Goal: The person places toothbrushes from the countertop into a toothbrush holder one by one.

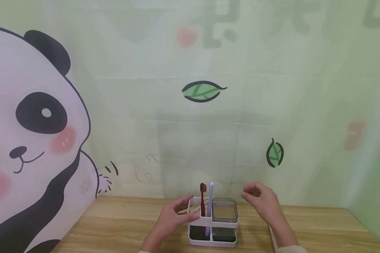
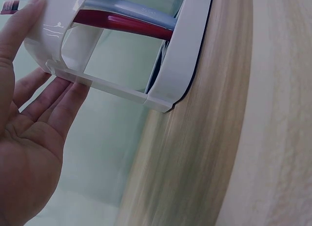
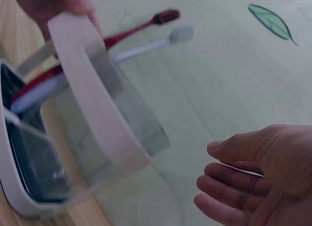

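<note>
The white toothbrush holder (image 1: 221, 224) stands on the table (image 1: 130, 225) at six o'clock in the head view. The left hand (image 1: 172, 216) grips its nine-o'clock side, probably to steady it; the right hand (image 1: 266, 202), towards three o'clock, is free, fingers loosely bent. The holder's front runs from nine to three. Its frame keeps the red toothbrush (image 1: 202, 203) and the light-blue toothbrush (image 1: 210, 202) nearly upright, heads towards twelve, beside the transparent cup (image 1: 225, 211).

Toothbrushes (image 1: 202, 202) and cup (image 1: 225, 211) in holder (image 1: 205, 221)
</note>
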### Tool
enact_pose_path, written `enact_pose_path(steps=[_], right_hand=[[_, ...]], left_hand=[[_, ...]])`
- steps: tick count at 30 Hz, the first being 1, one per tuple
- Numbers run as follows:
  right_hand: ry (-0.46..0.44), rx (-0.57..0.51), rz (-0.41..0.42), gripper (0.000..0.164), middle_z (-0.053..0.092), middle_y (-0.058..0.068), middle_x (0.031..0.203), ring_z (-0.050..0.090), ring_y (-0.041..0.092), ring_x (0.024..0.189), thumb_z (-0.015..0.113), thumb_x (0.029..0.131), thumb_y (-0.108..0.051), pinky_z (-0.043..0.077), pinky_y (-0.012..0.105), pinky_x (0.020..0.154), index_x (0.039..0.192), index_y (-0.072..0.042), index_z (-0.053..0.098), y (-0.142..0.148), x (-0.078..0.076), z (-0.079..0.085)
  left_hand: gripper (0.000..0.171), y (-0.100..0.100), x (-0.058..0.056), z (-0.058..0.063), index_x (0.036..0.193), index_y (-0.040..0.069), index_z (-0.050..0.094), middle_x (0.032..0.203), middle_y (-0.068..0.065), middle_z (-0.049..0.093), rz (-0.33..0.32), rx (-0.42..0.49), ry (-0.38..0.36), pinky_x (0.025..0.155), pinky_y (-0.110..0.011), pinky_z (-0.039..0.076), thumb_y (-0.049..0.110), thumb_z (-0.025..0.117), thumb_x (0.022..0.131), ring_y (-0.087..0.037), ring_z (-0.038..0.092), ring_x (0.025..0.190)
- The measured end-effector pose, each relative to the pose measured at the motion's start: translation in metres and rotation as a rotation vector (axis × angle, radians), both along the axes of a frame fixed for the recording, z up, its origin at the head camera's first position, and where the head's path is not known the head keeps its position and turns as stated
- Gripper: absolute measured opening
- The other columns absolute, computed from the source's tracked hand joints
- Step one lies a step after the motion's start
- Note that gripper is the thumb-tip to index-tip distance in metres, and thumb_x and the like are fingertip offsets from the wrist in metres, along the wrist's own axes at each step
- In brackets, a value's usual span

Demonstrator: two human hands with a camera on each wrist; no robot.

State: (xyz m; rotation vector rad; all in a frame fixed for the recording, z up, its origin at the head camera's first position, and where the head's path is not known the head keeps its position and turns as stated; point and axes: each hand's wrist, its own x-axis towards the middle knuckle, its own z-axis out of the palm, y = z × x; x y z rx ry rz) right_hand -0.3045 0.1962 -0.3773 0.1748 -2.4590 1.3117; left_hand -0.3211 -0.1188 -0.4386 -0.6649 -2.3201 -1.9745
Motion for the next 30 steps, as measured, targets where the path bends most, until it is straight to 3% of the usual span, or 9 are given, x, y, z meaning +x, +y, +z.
enact_pose_path(steps=[9, 30], right_hand=[[-0.042, 0.116, -0.042, 0.021, 0.076, 0.012, 0.103, 0.07, 0.037, 0.103, 0.075, 0.097, -0.012, 0.058, 0.054, 0.089, 0.11, 0.004, 0.073, 0.028, -0.008, -0.012], [-0.247, 0.202, -0.128, 0.021, 0.07, 0.015, 0.09, 0.066, 0.032, 0.086, 0.077, 0.088, -0.004, 0.059, 0.05, 0.077, 0.1, 0.012, 0.068, 0.068, -0.013, -0.046]], left_hand=[[0.07, -0.001, 0.001, 0.001, 0.15, 0.003, 0.059, 0.142, -0.021, 0.064, 0.017, -0.01, -0.004, 0.105, -0.051, 0.054, 0.025, 0.088, 0.091, -0.041, 0.061, 0.131], [0.069, -0.003, -0.003, -0.001, 0.151, 0.003, 0.058, 0.145, -0.021, 0.062, 0.006, -0.012, 0.002, 0.106, -0.052, 0.053, 0.026, 0.086, 0.093, -0.041, 0.062, 0.13]])
